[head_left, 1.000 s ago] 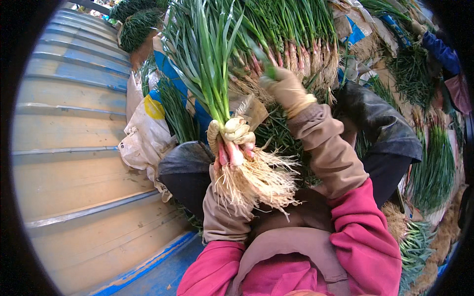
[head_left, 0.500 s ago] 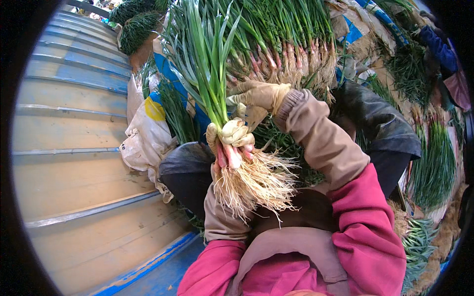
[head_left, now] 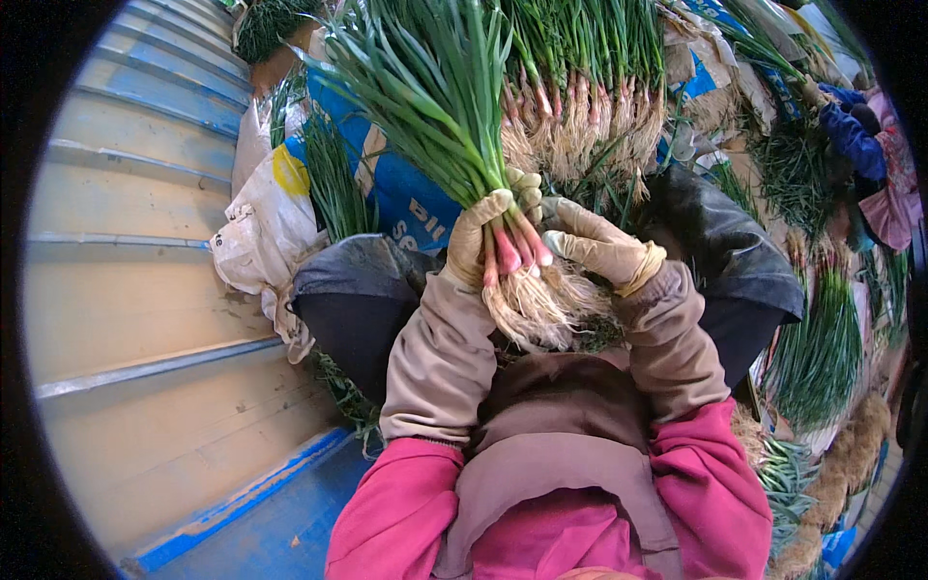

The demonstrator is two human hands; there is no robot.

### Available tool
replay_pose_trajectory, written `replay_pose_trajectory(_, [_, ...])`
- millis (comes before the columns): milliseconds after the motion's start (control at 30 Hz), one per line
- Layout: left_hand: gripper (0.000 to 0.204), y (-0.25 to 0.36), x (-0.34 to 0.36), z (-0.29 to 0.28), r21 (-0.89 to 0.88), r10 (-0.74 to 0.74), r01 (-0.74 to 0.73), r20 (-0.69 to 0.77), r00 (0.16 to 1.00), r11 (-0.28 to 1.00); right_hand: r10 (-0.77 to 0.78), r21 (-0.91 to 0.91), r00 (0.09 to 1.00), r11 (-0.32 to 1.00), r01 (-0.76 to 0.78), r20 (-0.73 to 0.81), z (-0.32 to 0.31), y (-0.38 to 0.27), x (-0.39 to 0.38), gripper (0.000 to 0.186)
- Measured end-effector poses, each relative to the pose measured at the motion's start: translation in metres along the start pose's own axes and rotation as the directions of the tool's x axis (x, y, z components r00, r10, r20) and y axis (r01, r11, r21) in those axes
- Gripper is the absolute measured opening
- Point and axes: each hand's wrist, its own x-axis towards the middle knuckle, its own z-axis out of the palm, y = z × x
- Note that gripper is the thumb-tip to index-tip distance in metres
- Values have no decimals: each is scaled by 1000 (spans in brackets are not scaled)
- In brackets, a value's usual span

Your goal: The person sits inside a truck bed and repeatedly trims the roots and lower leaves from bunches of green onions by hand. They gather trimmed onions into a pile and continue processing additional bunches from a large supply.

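Observation:
A bunch of green onions [head_left: 454, 126] with pinkish bulbs and pale stringy roots is held in front of me, leaves pointing up and away. My left hand [head_left: 471, 237], in a cream glove, wraps the stems just above the bulbs, its fingertips showing on the far side. My right hand [head_left: 604, 246], gloved too, is at the bunch's right edge, thumb and fingers closed against the outer bulbs. Its fingertips partly overlap the stems. The roots [head_left: 541, 304] hang toward my lap between both wrists.
Beyond my hands lies a row of green onions [head_left: 590, 97], roots toward me. A white sack [head_left: 266, 237] and blue sacking [head_left: 387, 184] lie to the left, beside a ridged metal surface [head_left: 135, 300]. More onion bundles [head_left: 826, 338] lie right; another person [head_left: 875, 145] is at far right.
The right hand has come down from near the far row to the bulbs. The bunch has shifted slightly right and away, its leaves leaning left, with the left hand still around it.

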Motion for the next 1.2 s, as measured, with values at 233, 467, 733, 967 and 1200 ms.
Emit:
replay_pose_trajectory(233, [28,0,-1,8,66,-23,27,-50,998,997,608,379,788,755,-535,-99,-38,67,-34,19])
replay_pose_trajectory(467, [22,21,8,7,-32,63,-67,-122,991,997,-79,-569,772,723,-391,-631,-76,47,56,28])
replay_pose_trajectory(733, [21,12,21,-3,118,-42,51,-73,996,992,-354,-804,729,367,-468,-586,-33,2,96,25])
replay_pose_trajectory(967, [27,-15,24,-7,128,-45,53,-71,996,990,-139,-575,885,802,-163,-445,-16,64,7,16])
replay_pose_trajectory(1200, [32,-17,13,-3,-17,-58,56,-155,986,998,217,343,882,937,-68,-418,-79,89,7,19])
